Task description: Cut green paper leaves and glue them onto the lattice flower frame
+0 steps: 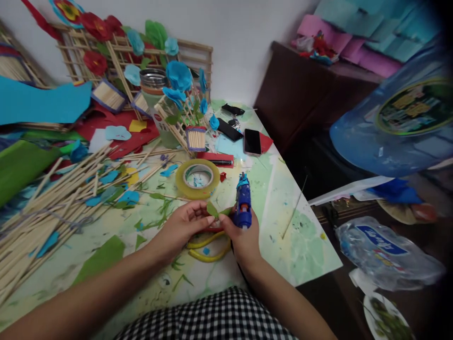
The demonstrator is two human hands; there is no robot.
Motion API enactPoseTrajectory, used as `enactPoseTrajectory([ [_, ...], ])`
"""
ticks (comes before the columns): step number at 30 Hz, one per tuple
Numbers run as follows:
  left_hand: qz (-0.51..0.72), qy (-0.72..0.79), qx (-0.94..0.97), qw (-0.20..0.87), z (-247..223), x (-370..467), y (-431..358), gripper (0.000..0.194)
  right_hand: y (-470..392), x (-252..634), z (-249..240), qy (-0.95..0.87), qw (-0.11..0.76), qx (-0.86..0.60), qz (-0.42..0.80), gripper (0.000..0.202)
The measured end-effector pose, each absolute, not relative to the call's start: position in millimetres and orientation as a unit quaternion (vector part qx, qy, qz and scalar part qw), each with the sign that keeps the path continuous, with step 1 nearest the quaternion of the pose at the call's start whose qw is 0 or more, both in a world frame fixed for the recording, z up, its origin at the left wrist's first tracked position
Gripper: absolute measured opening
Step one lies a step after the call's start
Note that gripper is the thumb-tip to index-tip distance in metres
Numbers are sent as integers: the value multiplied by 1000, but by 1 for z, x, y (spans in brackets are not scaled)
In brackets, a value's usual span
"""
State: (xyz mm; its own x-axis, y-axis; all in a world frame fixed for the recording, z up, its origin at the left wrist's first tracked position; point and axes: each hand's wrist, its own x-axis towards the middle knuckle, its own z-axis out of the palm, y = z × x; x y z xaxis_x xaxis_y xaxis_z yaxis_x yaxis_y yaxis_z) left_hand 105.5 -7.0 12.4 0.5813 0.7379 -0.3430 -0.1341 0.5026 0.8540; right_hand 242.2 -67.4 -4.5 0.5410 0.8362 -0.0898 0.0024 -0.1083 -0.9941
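Observation:
My left hand (193,219) is closed in a pinch on a small green paper leaf (211,210) above the table. My right hand (246,238) grips a blue hot glue gun (243,203), its nozzle pointing away from me. The thumb of that same hand meets my left thumb at the base of the leaves, where a second green leaf shows by the right fingers. Beneath both hands lie scissors with yellow handles (208,255), partly covered. Just beyond, a wide roll of clear yellowish tape (182,182) rests flat.
Bundled thin wooden sticks (63,208) and paper scraps spread across the left. A jar (164,132) and blue paper flowers (179,75) stand behind. A phone (252,141) and a black marker (222,162) lie farther back. The table's right edge (300,193) slopes toward me; a large blue bottle (392,123) is beyond.

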Motion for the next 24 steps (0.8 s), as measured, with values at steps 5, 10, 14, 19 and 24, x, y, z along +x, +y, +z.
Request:
enactPoseTrajectory([
  [5, 292, 385, 417, 770, 8, 105, -5, 35, -68, 243, -6, -316, 591, -646, 365, 30],
  [10, 295, 417, 419, 751, 11, 104, 1, 30, -69, 246, 2, -372, 587, -623, 359, 30],
  [14, 334, 437, 437, 712, 11, 99, 12, 28, -77, 254, -1, -441, 600, -593, 306, 28],
  [19, 381, 454, 470, 654, 10, 93, 27, 23, -85, 256, -2, -544, 567, -564, 255, 32],
  [24, 411, 468, 469, 626, 10, 89, 33, 27, -84, 250, 5, -640, 504, -546, 195, 33],
])
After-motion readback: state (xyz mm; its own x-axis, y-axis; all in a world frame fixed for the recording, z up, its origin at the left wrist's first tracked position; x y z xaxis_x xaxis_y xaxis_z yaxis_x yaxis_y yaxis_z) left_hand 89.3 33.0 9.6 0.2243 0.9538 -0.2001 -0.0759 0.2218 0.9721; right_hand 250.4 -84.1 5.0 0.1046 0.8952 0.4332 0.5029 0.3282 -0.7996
